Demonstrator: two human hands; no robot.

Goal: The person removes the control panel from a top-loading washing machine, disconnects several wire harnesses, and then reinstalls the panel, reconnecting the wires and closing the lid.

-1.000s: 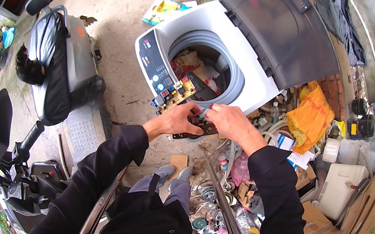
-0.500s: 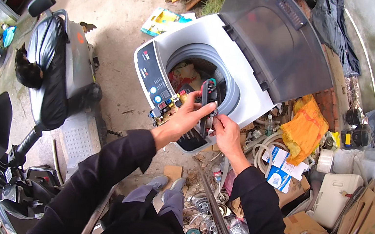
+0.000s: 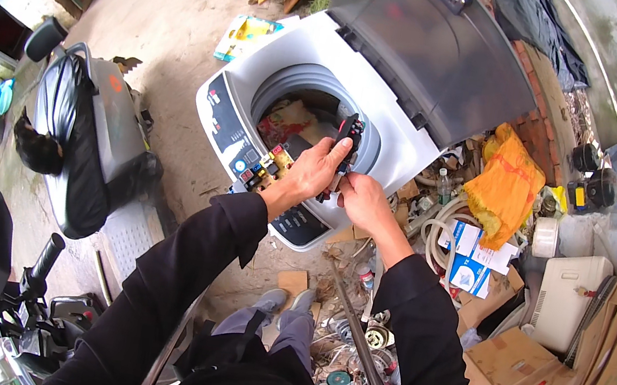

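A white top-loading washing machine [image 3: 407, 140] stands in front of me with its grey lid [image 3: 432, 42] raised. Its control panel [image 3: 231, 129] is pulled apart, and small coloured parts show at the front edge. My left hand [image 3: 314, 171] holds a small black part with wires [image 3: 349, 132] upright over the drum opening. My right hand [image 3: 360, 201] sits just right of it and grips the lower end of the same part. Clothes or rags lie inside the drum [image 3: 288, 120].
A motor scooter [image 3: 79, 146] is parked at the left. Cardboard boxes [image 3: 532, 369], a white case [image 3: 568, 297], an orange cloth [image 3: 506, 185], hoses and scrap crowd the right side. A long metal bar [image 3: 366, 357] leans by my legs. Bare concrete ground lies behind the machine.
Both hands rose from the front edge of the machine to above the drum, lifting the black part with them. The camera moved closer to the machine.
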